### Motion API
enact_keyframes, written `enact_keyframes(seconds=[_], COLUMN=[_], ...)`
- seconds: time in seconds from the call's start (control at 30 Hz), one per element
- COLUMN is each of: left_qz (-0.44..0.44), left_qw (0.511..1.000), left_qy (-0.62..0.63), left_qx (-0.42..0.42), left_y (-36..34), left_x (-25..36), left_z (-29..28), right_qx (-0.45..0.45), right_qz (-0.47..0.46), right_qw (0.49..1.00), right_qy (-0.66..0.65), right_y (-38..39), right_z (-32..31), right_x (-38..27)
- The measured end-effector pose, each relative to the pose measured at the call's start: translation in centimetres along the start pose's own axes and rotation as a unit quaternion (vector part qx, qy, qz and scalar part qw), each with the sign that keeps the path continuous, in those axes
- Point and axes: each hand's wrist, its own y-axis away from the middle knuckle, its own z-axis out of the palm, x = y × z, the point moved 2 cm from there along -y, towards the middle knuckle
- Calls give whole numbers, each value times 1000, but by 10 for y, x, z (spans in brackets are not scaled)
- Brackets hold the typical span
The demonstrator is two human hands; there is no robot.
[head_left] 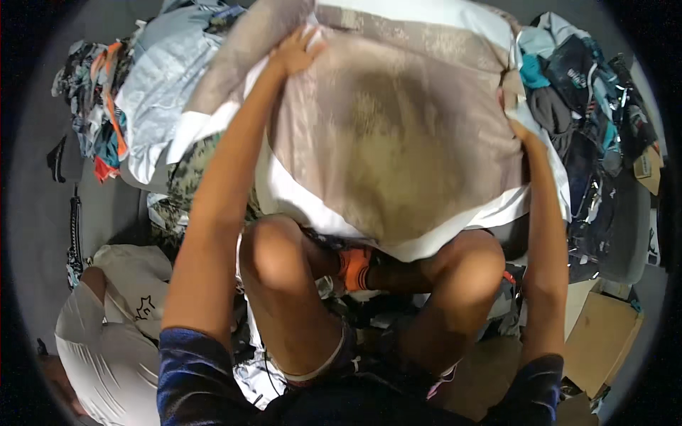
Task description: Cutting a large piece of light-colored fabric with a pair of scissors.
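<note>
A large beige-brown patterned cloth (pixel 419 128) with white borders is spread in front of me, above my knees. Its middle is shaded, and the lower white edge sags in a curve. My left hand (pixel 295 55) lies on the upper left of the cloth, fingers stretched out and slightly blurred. On the opposite side my right hand (pixel 520 128) grips the edge of the cloth, its fingers partly hidden by the fabric.
Piled clothes lie at the left (pixel 92 92) and the right (pixel 579 92). Camouflage fabric (pixel 192 170) sits under my left forearm. A person in a white shirt (pixel 106 355) is close at lower left. Cardboard (pixel 604 334) stands at lower right.
</note>
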Motion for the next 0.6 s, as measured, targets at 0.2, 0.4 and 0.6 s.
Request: enact_keyframes(seconds=[0.2,0.4,0.6], left_qz=[28,15,10], left_qw=[998,1000,983], left_qy=[45,-9,162], left_qx=[-24,13,83], left_y=[-64,-83,3], left_x=[3,-17,99], left_z=[17,-27,-8], right_qx=[-31,6,35], right_qz=[-26,-119,-62], right_qw=[998,990,985], right_qy=[51,71,154], right_y=[-83,-159,-100], right_z=[-77,-36,-69], right_x=[200,199,113])
